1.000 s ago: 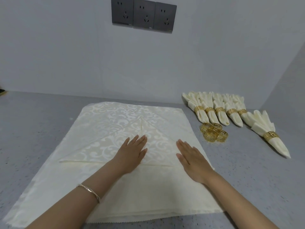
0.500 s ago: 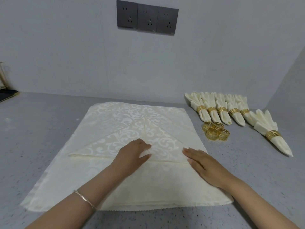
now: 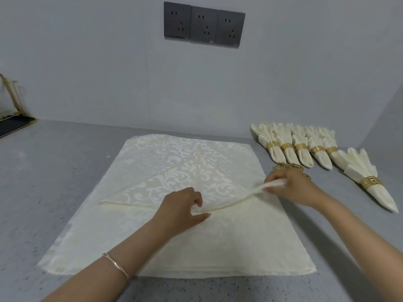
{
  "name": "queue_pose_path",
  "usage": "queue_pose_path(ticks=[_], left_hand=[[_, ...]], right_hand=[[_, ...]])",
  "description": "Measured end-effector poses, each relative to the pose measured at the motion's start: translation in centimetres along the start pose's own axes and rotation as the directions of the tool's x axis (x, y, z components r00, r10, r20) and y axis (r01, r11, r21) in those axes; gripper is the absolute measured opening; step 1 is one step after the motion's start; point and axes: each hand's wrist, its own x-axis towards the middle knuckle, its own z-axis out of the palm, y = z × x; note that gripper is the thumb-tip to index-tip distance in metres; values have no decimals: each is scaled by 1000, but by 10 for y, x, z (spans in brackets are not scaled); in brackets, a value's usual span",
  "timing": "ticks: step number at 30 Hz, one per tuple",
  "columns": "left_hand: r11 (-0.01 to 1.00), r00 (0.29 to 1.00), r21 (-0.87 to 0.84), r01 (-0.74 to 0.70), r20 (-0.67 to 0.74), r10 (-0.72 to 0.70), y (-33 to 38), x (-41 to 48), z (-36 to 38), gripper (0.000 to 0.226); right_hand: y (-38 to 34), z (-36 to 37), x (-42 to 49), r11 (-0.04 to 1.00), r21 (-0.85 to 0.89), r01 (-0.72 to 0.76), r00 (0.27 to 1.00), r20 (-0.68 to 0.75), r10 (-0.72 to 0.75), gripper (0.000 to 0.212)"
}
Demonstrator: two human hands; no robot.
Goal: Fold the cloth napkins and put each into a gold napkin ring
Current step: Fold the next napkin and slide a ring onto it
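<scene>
A folded napkin (image 3: pixel 174 182) is pinched in both hands' grip, left hand (image 3: pixel 182 209) at 6 o'clock, right hand (image 3: pixel 290 186) at 3 o'clock; even tension is advised.

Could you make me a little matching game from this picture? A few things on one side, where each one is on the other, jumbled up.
Things:
1. Right hand
2. Left hand
3. Finished napkins
4. Sockets

Places:
A. On the wall
B. In a row at the table's far right
C. Lifting the folded napkin's right corner
D. Pinching the folded napkin's near edge at the middle

Pairs: 1-C, 2-D, 3-B, 4-A
</scene>
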Motion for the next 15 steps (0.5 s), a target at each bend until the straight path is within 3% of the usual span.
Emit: queue_pose_path(ticks=[1, 3, 5, 7, 10, 15], left_hand=[[1000, 1000, 2, 10, -7, -10, 0, 0, 0, 29], [999, 999, -8, 32, -27, -32, 1, 1, 0, 24], [998, 997, -27, 63, -47, -64, 1, 2, 0, 20], [993, 992, -56, 107, -61, -111, 0, 5, 1, 20], [983, 983, -73, 170, -53, -174, 0, 11, 2, 27], [963, 970, -122, 240, -20, -244, 4, 21, 3, 33]], right_hand=[[-3, -7, 10, 988, 149, -34, 999, -15, 37, 7], [-10, -11, 33, 924, 380, -46, 996, -51, 70, 28], [-19, -1, 60, 872, 487, -37, 991, -95, 96, 22], [-33, 17, 88, 831, 556, -20, 986, -126, 109, 9], [-43, 48, 125, 784, 620, -32, 976, -151, 159, 14], [-40, 94, 153, 806, 577, -134, 961, -124, 249, 15]])
